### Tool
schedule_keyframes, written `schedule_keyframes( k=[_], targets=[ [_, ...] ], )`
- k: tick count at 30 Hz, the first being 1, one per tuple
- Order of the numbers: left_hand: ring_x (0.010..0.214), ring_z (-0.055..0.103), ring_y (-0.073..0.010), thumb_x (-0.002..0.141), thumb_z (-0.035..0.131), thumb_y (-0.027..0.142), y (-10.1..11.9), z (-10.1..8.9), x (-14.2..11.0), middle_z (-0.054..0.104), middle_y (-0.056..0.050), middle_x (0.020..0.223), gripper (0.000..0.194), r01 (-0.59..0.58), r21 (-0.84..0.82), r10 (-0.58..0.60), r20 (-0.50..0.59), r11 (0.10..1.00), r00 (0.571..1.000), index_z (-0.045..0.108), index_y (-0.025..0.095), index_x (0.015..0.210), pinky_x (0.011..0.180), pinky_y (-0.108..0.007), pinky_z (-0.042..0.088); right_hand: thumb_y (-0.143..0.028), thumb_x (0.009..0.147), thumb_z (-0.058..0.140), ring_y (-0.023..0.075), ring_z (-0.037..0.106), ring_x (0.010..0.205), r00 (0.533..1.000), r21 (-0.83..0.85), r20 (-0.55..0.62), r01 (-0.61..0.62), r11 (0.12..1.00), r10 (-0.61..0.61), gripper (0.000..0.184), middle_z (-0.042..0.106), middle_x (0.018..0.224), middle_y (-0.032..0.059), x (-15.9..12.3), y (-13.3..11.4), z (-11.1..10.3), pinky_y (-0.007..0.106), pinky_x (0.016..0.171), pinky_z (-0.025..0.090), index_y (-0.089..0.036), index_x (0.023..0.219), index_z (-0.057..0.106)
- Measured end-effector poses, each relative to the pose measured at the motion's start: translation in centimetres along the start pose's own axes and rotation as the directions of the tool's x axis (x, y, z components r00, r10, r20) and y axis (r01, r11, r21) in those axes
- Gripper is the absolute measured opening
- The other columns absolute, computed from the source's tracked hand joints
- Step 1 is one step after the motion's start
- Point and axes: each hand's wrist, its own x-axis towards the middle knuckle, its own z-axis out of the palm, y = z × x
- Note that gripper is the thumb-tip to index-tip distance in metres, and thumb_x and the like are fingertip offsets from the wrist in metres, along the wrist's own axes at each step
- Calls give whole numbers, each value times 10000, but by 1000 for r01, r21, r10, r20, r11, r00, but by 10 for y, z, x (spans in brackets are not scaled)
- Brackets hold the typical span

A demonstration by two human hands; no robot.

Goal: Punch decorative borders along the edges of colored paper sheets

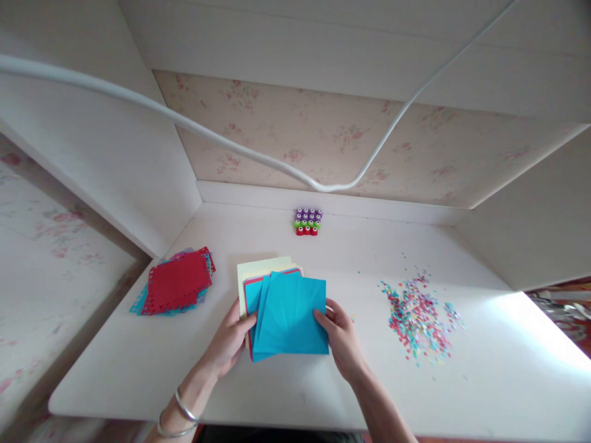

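A stack of coloured square paper [294, 317] is held low over the table, fanned unevenly, with blue sheets on top and red and pale yellow edges showing beneath. My left hand [232, 335] grips the stack's left side, thumb on the blue paper and fingers behind it. On the opposite side, my right hand [339, 332] pinches the right edge of the top blue sheet between thumb and fingers. The fingers behind the paper are mostly hidden.
A pile of red and blue paper [180, 280] with punched edges lies at the left. Small purple, green and red craft punches [308, 222] stand in rows at the back. Confetti [420, 317] is scattered on the right of the white table [258, 403]. A white cable [258, 155] hangs across the view.
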Motion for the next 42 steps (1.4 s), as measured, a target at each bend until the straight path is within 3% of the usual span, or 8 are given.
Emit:
schedule_keyframes(
  k=[5,12,16,20,26,31,35,42],
  targets=[
    [1054,674,-300,713,800,240,3,2,-3,690,-111,1203,717,-63,91,63,0,994,998,496,191,1361,888,-374,546,-436,782,740,273,664,978,995,-57,96,39,998,-33,428,717,1120,88,-6,-6,5,382,833,518,-227,1144,651],
    [1113,647,-304,838,645,537,2,1,-4,663,-88,1259,572,6,-84,-8,-30,996,1000,535,231,1307,878,-409,552,-442,788,731,266,668,907,993,18,121,17,1000,-19,387,730,1050,65,-9,-6,5,370,768,517,-258,1120,650],
    [1105,651,-306,817,656,560,1,3,-4,667,-82,1255,597,20,-123,-20,-3,992,1000,549,232,1304,887,-411,547,-415,786,734,268,675,887,994,80,110,-24,996,15,372,726,1053,58,-11,-7,7,390,775,525,-277,1121,645],
    [1079,662,-314,808,689,513,1,5,-2,699,-90,1191,611,-12,-114,6,-55,993,998,548,207,1318,911,-426,531,-376,796,728,267,664,938,992,126,122,-32,992,16,337,717,1077,71,-12,-10,8,391,813,518,-258,1104,660],
    [1109,642,-287,858,653,468,-1,1,0,699,-96,1182,474,-115,84,122,-94,990,988,588,182,1231,919,-367,515,-400,762,752,279,660,926,998,112,51,-39,993,34,354,718,1062,78,-8,-6,-1,400,794,521,-233,1063,669],
    [949,697,-272,815,696,484,-1,-4,-2,728,-81,1092,456,-36,149,52,-104,988,993,602,193,1154,758,-334,566,-398,769,737,249,651,889,1000,91,4,-4,996,4,302,719,1011,50,-6,-2,-4,369,791,509,-238,1014,664],
    [996,688,-268,791,732,455,-1,-4,-2,711,-71,1154,545,-14,136,27,-97,991,995,556,223,1251,790,-331,566,-364,787,720,220,635,871,997,80,-33,66,995,-64,248,711,983,35,-5,0,-3,337,784,494,-232,988,659],
    [1035,681,-292,746,763,473,-1,-11,0,721,-78,1136,657,9,131,17,-194,991,981,547,216,1311,881,-362,546,-387,788,714,233,640,910,994,44,-50,100,994,-98,271,707,1022,45,-2,1,-6,355,808,502,-234,1001,647]
  ],
)
